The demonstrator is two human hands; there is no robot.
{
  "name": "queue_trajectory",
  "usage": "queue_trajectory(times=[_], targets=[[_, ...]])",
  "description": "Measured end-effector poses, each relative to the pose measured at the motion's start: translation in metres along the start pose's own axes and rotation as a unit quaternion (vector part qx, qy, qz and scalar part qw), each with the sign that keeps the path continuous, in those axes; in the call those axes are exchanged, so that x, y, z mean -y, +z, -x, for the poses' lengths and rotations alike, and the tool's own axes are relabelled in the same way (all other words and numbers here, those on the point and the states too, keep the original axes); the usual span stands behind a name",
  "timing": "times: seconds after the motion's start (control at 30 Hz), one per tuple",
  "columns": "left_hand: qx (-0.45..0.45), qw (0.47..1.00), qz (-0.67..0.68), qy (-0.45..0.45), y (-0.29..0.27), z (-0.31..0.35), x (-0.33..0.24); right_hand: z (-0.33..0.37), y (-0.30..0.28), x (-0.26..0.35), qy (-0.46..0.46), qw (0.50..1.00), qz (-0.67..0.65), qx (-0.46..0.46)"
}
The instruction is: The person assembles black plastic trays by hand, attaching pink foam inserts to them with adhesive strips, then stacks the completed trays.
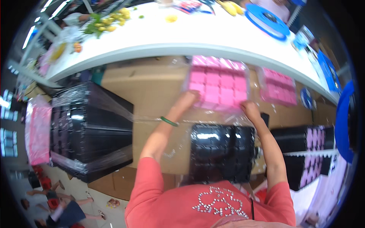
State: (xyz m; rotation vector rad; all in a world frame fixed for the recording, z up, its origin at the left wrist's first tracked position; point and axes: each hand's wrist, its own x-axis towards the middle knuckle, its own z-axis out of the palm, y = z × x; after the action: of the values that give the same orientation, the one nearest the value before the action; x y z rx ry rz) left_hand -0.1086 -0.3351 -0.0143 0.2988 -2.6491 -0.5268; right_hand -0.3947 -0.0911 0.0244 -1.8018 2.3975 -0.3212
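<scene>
Both hands grip a pack of pink boxes in clear plastic wrap, laid out in rows on brown cardboard below the white table. My left hand, with a green bangle on its wrist, is closed on the near left corner. At the near right corner, my right hand pinches the wrap. Loose clear film trails from the pack's near edge. Closer to my body lies a pack of black boxes under shiny film. A second wrapped pink pack rests to the right.
The white table spans the far side, holding yellow fruit, bananas and a blue reel. A tall film-wrapped black stack stands left, beside a pink pack. More black and pink stacks stand right. People sit at lower left.
</scene>
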Motion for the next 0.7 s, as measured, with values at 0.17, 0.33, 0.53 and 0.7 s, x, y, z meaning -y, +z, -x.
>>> queue_trajectory(times=[0.17, 0.33, 0.53, 0.7], targets=[[0.014, 0.999, 0.048, -0.011, -0.011, -0.01, -0.016, 0.01, 0.0, -0.013, -0.001, 0.998, -0.064, -0.018], [0.052, 0.996, -0.013, -0.075, -0.026, -0.017, -0.028, 0.002, -0.018, 0.0, 0.026, 0.997, -0.071, -0.011], [0.069, 0.973, 0.157, -0.156, -0.039, -0.041, 0.006, -0.022, -0.027, -0.018, 0.033, 0.987, -0.159, -0.02], [0.027, 0.99, 0.008, -0.137, -0.074, -0.048, -0.005, -0.04, -0.039, 0.01, 0.017, 0.994, -0.053, -0.097]])
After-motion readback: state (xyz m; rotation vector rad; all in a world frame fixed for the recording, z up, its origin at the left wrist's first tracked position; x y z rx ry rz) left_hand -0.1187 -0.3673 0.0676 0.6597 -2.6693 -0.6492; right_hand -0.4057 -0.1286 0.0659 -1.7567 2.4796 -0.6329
